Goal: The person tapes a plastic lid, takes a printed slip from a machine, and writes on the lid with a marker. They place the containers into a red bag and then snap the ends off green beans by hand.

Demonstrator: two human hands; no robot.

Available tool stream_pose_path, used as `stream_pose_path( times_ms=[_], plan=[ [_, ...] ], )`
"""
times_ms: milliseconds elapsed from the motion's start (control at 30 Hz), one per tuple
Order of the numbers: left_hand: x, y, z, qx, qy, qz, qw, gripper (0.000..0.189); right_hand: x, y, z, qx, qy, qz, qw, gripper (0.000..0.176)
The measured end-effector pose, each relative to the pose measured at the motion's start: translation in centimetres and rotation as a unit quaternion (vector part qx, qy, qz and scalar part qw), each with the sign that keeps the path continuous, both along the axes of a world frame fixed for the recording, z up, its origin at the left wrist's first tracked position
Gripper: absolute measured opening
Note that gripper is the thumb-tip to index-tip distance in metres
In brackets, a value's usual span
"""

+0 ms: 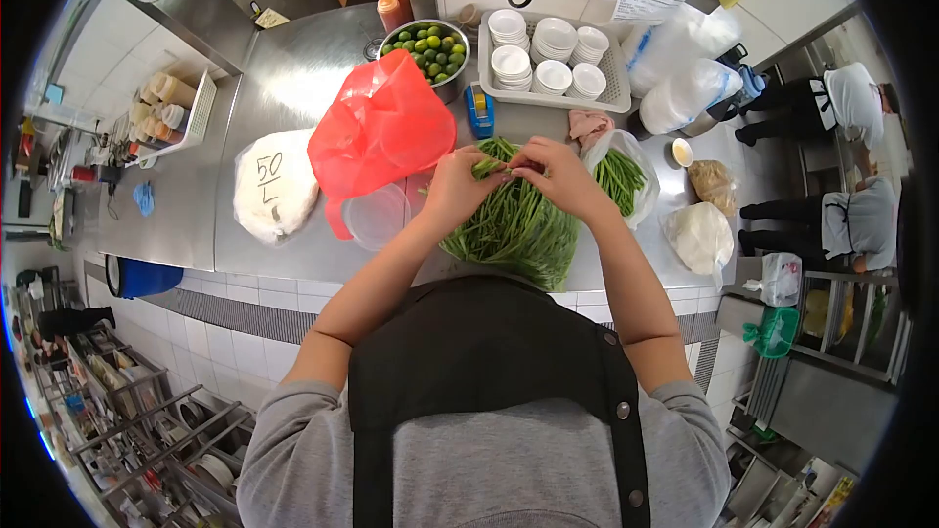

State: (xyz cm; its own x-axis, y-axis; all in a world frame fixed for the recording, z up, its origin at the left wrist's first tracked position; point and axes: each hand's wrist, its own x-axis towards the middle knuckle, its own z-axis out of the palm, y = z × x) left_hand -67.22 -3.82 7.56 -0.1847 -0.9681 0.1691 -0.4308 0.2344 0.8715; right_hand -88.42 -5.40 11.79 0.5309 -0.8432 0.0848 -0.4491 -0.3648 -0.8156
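Observation:
A large heap of long green beans (514, 233) lies on the steel counter right in front of me, some of it in clear plastic. Over its far side, my left hand (458, 182) is closed around a few short green bean pieces. My right hand (553, 174) meets it, thumb and fingers pinched at the tip of a bean between the two hands. On the right, an open clear bag (643, 161) holds more green beans (616, 183). Left of my left hand are a clear round plastic container (377, 217) and a red plastic bag (391, 117).
Behind stand a metal bowl of limes (427, 54), a blue tape dispenser (479, 110) and a white crate (611, 88) of small stacked dishes. A white bag marked 50 (274, 186) lies left. Bagged food (699, 235) sits right. Two people stand far right.

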Motion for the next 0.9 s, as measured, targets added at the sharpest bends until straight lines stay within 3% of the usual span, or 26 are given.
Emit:
stream_pose_path(
  times_ms=[133,233,333,433,533,600,700,800,900],
  plan=[
    [0.3,0.0,0.3,0.068,0.037,0.020,0.997,0.023,-0.5,0.7,-0.6,0.009,-0.058,-0.057,0.997,0.016],
    [0.6,0.2,0.5,0.058,0.042,0.023,0.997,0.022,-0.6,1.0,-0.8,0.015,-0.061,-0.073,0.995,0.015],
    [0.6,0.2,0.0,0.047,0.073,0.024,0.996,0.020,-0.1,1.0,-0.9,-0.029,-0.042,-0.088,0.995,0.012],
    [0.0,1.0,1.5,0.078,0.033,0.031,0.996,0.020,1.1,0.9,-2.0,-0.106,-0.002,-0.129,0.986,0.009],
    [0.1,0.8,1.1,0.158,0.101,0.052,0.981,0.018,2.8,1.2,-3.1,-0.117,-0.007,-0.183,0.976,0.009],
    [0.5,0.6,1.5,0.233,0.177,0.069,0.954,0.018,3.8,1.5,-3.5,-0.064,-0.034,-0.229,0.971,0.010],
    [0.8,1.1,2.8,0.350,0.275,0.079,0.892,0.018,5.2,1.5,-6.1,0.021,-0.187,-0.332,0.924,0.011],
    [1.4,2.0,2.6,0.412,0.404,0.032,0.816,0.018,3.3,0.3,-7.6,0.083,-0.229,-0.345,0.907,0.014],
    [1.4,2.4,3.5,0.365,0.522,0.047,0.770,0.016,1.6,1.2,-4.7,0.056,-0.012,-0.218,0.974,0.019]
  ],
)
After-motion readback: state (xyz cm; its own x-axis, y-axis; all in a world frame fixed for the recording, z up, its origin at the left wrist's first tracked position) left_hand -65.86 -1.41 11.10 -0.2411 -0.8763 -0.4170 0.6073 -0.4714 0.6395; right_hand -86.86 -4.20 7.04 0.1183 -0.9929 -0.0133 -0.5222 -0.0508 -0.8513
